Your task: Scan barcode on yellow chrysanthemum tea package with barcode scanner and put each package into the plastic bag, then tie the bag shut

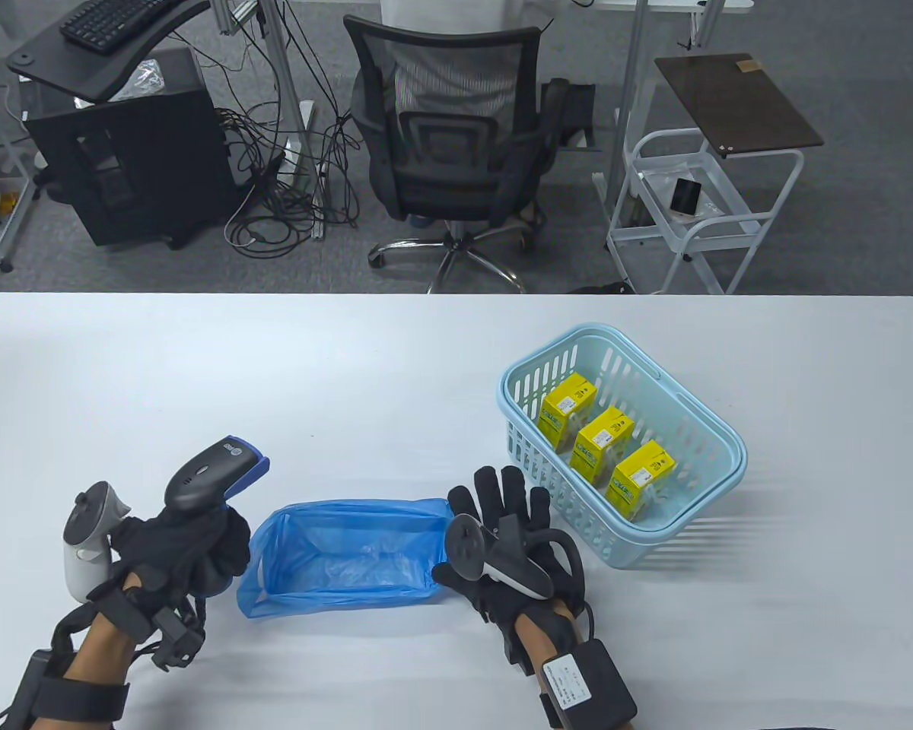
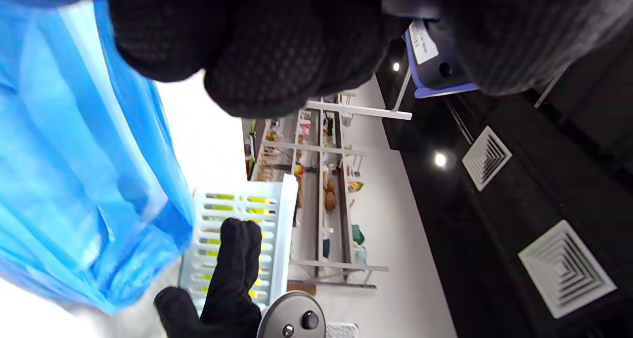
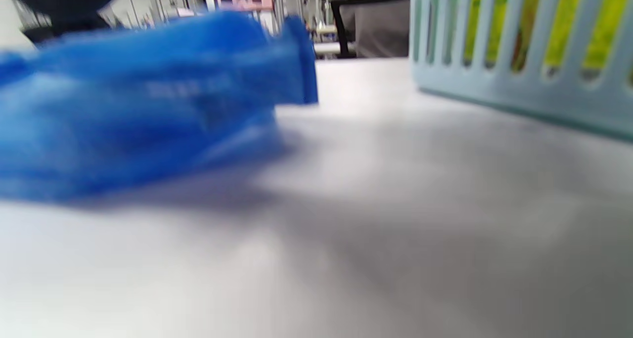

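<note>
Tea packages: three yellow chrysanthemum tea packages (image 1: 609, 449) stand in a row inside the light blue basket (image 1: 719, 487), just past the right hand's fingertips. None is in the bag yet.
Plastic bag: the blue plastic bag (image 1: 342, 559) lies between the two hands with its mouth spread wide. It looks empty.
Scanner: the barcode scanner (image 1: 213, 471) is in the left hand, its blue nose pointing up and away toward the basket side.
How to do this step well: I think the job now is to fetch the first package. Reach over the basket rim, pinch one box by its sides, and turn its barcode to face the scanner's nose.
Left hand: the left hand (image 1: 175, 551) is curled tight around the scanner's handle, held up beside the bag.
Right hand: the right hand (image 1: 502, 532) has straight fingers and holds nothing, between the bag and the basket.
</note>
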`<control>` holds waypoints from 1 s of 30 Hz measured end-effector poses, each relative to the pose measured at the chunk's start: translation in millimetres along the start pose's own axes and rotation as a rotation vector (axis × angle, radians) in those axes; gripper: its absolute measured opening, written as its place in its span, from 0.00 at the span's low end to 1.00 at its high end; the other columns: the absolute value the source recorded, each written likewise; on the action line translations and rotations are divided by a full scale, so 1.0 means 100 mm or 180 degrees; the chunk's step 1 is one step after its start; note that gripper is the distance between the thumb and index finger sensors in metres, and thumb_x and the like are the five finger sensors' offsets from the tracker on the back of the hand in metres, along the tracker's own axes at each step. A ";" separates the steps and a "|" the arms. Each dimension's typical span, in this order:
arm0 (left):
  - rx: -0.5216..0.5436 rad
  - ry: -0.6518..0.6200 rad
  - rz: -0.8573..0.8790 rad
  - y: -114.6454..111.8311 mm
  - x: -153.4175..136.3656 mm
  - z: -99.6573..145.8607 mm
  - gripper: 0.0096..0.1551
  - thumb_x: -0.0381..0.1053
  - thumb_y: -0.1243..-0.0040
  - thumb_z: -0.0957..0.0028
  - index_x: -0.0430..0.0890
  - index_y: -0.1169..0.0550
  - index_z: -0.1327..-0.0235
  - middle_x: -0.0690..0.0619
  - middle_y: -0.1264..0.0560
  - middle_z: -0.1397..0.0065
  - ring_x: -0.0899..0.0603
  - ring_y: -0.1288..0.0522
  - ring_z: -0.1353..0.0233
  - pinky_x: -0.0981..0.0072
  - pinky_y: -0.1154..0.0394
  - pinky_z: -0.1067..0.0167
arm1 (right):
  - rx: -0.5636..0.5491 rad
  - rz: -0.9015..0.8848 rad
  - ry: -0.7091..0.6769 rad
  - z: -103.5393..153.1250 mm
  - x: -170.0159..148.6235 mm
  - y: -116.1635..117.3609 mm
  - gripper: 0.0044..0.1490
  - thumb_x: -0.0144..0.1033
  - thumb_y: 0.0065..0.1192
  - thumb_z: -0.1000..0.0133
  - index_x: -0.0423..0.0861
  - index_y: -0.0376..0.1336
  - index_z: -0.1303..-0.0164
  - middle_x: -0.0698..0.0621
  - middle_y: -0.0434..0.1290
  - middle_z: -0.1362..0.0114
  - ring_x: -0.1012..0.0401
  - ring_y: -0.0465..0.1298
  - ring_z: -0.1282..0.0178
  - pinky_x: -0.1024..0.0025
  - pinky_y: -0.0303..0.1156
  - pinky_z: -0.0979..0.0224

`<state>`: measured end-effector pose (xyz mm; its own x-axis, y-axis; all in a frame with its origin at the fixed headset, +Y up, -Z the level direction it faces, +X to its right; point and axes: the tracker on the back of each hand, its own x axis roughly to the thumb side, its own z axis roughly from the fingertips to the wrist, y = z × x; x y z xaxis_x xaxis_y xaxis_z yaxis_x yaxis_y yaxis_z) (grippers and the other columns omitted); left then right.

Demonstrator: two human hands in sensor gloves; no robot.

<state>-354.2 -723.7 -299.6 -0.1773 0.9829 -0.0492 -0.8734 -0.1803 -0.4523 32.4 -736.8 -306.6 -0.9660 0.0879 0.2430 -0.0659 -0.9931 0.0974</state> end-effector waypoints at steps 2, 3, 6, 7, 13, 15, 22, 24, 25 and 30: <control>-0.0111 -0.0014 0.0113 -0.01 0.01 0.00 0.40 0.68 0.34 0.54 0.57 0.34 0.31 0.60 0.18 0.50 0.47 0.13 0.59 0.53 0.16 0.54 | -0.0335 -0.0136 -0.0001 0.02 -0.01 -0.22 0.60 0.72 0.48 0.63 0.58 0.32 0.27 0.45 0.27 0.18 0.40 0.28 0.20 0.32 0.34 0.20; -0.0186 -0.0010 0.0166 -0.02 0.01 -0.01 0.40 0.68 0.34 0.54 0.56 0.35 0.31 0.60 0.18 0.49 0.47 0.13 0.59 0.53 0.16 0.54 | -0.0538 -0.0181 0.0023 0.03 -0.01 -0.37 0.60 0.72 0.48 0.62 0.58 0.32 0.27 0.45 0.28 0.18 0.40 0.29 0.19 0.32 0.35 0.20; -0.0237 -0.0002 0.0192 -0.02 0.01 -0.01 0.40 0.67 0.34 0.53 0.56 0.35 0.31 0.60 0.18 0.49 0.47 0.14 0.59 0.53 0.16 0.54 | -0.0808 -0.0393 0.0118 0.04 -0.08 -0.70 0.59 0.72 0.49 0.61 0.58 0.33 0.27 0.45 0.29 0.17 0.39 0.31 0.18 0.33 0.37 0.19; -0.0221 0.0019 0.0140 -0.02 0.02 -0.01 0.40 0.68 0.34 0.53 0.56 0.35 0.31 0.60 0.18 0.49 0.47 0.13 0.59 0.53 0.16 0.54 | -0.0905 -0.0666 0.0174 0.05 -0.14 -0.86 0.59 0.71 0.49 0.61 0.57 0.33 0.26 0.45 0.29 0.17 0.39 0.32 0.18 0.33 0.38 0.19; -0.0209 0.0167 0.0028 -0.03 -0.01 -0.02 0.40 0.68 0.34 0.53 0.55 0.35 0.31 0.60 0.18 0.49 0.47 0.14 0.59 0.53 0.16 0.54 | -0.1129 -0.0999 0.0465 -0.20 -0.51 -1.52 0.59 0.70 0.51 0.59 0.56 0.34 0.25 0.43 0.30 0.17 0.38 0.35 0.17 0.32 0.40 0.19; -0.0164 0.0249 -0.0011 -0.02 -0.03 -0.02 0.40 0.67 0.34 0.53 0.55 0.35 0.31 0.59 0.18 0.49 0.47 0.14 0.59 0.53 0.16 0.54 | -0.0927 -0.0900 0.0756 -0.43 -0.72 -1.65 0.59 0.70 0.51 0.59 0.56 0.34 0.26 0.43 0.31 0.17 0.38 0.37 0.17 0.34 0.40 0.19; -0.0056 0.0276 -0.0006 0.03 -0.01 -0.02 0.41 0.67 0.34 0.53 0.55 0.35 0.30 0.59 0.18 0.48 0.46 0.14 0.58 0.52 0.17 0.53 | 0.0168 -0.0405 0.1163 -0.99 -1.07 -1.58 0.53 0.65 0.54 0.58 0.57 0.41 0.26 0.43 0.38 0.17 0.39 0.42 0.18 0.37 0.42 0.20; -0.0066 0.0273 0.0019 0.03 0.00 -0.02 0.41 0.67 0.34 0.53 0.54 0.35 0.30 0.58 0.18 0.48 0.46 0.14 0.58 0.52 0.17 0.53 | 0.0315 -0.0325 0.1251 -1.12 -1.11 -1.48 0.49 0.62 0.56 0.57 0.57 0.46 0.27 0.43 0.43 0.17 0.39 0.46 0.18 0.38 0.44 0.20; -0.0063 0.0279 0.0019 0.03 0.00 -0.02 0.41 0.67 0.34 0.53 0.54 0.35 0.30 0.58 0.18 0.48 0.46 0.14 0.58 0.52 0.17 0.53 | 0.0473 -0.0268 0.1274 -1.19 -1.13 -1.42 0.48 0.61 0.57 0.57 0.57 0.48 0.28 0.44 0.45 0.17 0.40 0.48 0.18 0.38 0.44 0.20; -0.0074 0.0424 0.0065 0.05 -0.04 -0.03 0.42 0.67 0.34 0.53 0.54 0.36 0.30 0.58 0.19 0.48 0.46 0.14 0.57 0.51 0.18 0.53 | 0.0777 -0.0096 0.1350 -1.38 -1.22 -1.18 0.45 0.58 0.59 0.57 0.56 0.53 0.30 0.46 0.52 0.18 0.43 0.54 0.18 0.43 0.46 0.19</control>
<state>-356.1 -728.8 -303.9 -0.1318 0.9756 -0.1757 -0.8593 -0.2008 -0.4703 123.8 -641.3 -481.2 -0.9846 0.0264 -0.1729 -0.0838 -0.9388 0.3340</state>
